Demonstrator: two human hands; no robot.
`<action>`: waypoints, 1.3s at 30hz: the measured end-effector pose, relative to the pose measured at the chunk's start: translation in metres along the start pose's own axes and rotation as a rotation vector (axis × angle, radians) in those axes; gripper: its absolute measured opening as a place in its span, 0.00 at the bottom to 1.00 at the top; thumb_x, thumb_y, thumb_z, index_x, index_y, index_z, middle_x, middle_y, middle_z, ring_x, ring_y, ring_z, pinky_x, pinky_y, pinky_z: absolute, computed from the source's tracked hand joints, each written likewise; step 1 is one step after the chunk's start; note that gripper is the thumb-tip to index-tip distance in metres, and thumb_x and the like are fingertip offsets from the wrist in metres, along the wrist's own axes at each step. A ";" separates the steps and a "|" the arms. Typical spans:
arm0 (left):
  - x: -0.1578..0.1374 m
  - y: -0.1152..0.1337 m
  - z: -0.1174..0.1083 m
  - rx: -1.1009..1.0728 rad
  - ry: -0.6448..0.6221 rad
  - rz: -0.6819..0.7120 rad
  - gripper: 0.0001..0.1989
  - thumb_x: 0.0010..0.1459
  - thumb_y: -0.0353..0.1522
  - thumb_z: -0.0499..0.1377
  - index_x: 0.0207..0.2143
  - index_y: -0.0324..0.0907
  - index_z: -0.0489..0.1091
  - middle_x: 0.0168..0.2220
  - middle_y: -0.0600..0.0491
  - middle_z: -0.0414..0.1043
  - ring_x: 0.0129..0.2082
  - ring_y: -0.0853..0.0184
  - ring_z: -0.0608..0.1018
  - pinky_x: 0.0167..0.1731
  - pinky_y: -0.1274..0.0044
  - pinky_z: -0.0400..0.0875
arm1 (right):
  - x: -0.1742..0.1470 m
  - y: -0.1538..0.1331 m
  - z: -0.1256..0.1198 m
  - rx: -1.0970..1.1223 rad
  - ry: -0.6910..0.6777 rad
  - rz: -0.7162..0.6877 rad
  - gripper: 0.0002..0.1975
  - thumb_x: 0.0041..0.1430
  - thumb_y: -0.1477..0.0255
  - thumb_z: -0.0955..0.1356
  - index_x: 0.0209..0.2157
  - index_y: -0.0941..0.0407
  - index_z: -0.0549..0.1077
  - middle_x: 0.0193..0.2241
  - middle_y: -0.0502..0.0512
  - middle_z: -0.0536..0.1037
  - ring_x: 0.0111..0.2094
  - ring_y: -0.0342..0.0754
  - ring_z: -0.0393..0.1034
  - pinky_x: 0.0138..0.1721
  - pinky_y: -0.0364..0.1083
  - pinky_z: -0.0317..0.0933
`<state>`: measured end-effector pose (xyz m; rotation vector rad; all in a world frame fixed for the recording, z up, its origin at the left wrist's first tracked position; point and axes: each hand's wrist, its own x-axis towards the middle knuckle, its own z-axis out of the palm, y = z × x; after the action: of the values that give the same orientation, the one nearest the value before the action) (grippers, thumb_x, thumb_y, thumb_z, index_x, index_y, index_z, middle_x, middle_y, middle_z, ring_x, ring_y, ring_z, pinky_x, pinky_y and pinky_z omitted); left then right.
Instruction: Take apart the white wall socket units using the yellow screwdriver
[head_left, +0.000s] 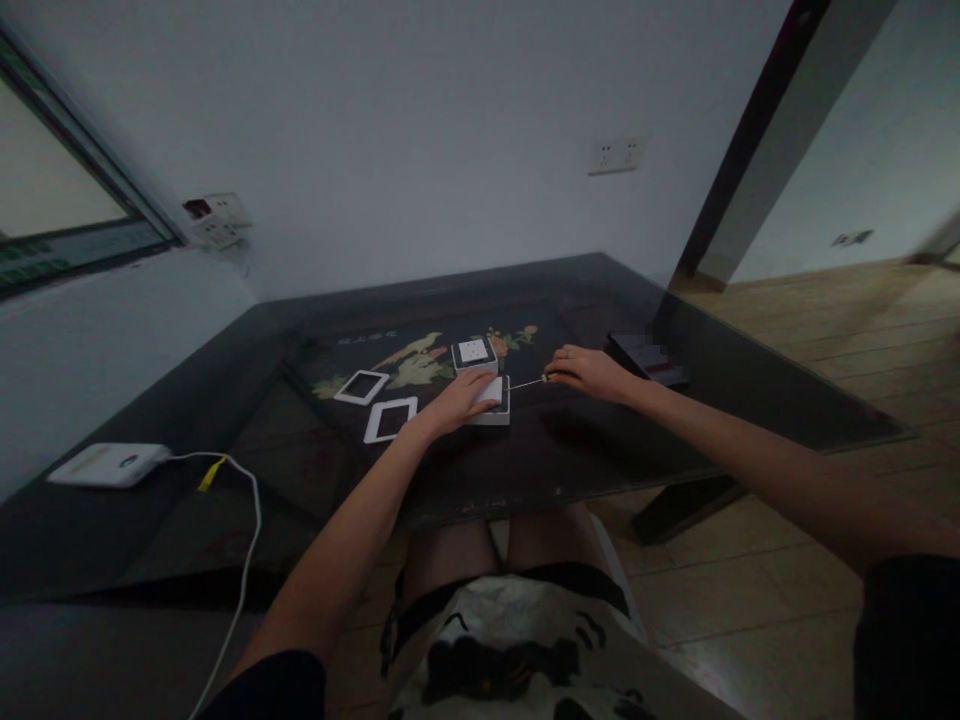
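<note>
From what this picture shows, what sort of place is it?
Probably a room in a home, though a small office is possible. A dark table with a bird-and-flower picture, a plain pale wall with a socket plate, and a tan floor suggest it.

The dark, flat tabletop [465, 480] is gleaming like glossy glass; two white, square frames [371, 425] are showing smooth plastic; the thin, silvery screwdriver shaft [527, 384] is looking metallic; the pale wall [450, 130] is appearing matt.

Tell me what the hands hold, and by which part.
The right hand holds a screwdriver by its handle; the left hand touches a white piece, grip unclear.
</note>
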<state>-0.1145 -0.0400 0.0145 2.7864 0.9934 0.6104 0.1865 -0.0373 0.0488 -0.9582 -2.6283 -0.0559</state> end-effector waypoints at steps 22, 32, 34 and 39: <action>0.003 0.028 -0.003 -0.218 0.130 -0.177 0.24 0.55 0.40 0.62 0.50 0.37 0.65 0.52 0.41 0.67 0.54 0.55 0.69 0.56 0.63 0.61 | -0.029 -0.011 0.034 0.386 0.121 0.259 0.13 0.62 0.62 0.63 0.38 0.56 0.75 0.34 0.57 0.75 0.37 0.50 0.68 0.39 0.49 0.60; -0.011 -0.022 -0.027 0.003 0.398 -0.546 0.24 0.53 0.39 0.63 0.51 0.41 0.66 0.49 0.44 0.68 0.52 0.56 0.70 0.53 0.66 0.64 | -0.030 -0.007 0.029 0.453 0.289 0.334 0.14 0.60 0.64 0.63 0.43 0.55 0.76 0.34 0.57 0.71 0.36 0.51 0.69 0.40 0.50 0.63; -0.019 -0.038 -0.026 0.150 0.262 -0.646 0.25 0.53 0.40 0.64 0.52 0.42 0.66 0.50 0.43 0.69 0.52 0.52 0.69 0.53 0.63 0.63 | -0.029 -0.008 0.028 0.509 0.297 0.334 0.16 0.59 0.66 0.64 0.46 0.54 0.75 0.35 0.57 0.72 0.37 0.51 0.69 0.41 0.50 0.63; -0.026 -0.045 -0.007 0.177 0.127 -0.662 0.25 0.50 0.40 0.65 0.49 0.39 0.68 0.50 0.41 0.70 0.51 0.49 0.70 0.50 0.62 0.64 | -0.020 -0.015 0.016 0.766 0.453 0.441 0.15 0.50 0.65 0.71 0.41 0.54 0.75 0.37 0.55 0.77 0.38 0.49 0.70 0.41 0.49 0.63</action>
<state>-0.1620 -0.0218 0.0011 2.3288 1.9471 0.6155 0.1865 -0.0585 0.0285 -1.0386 -1.7384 0.6970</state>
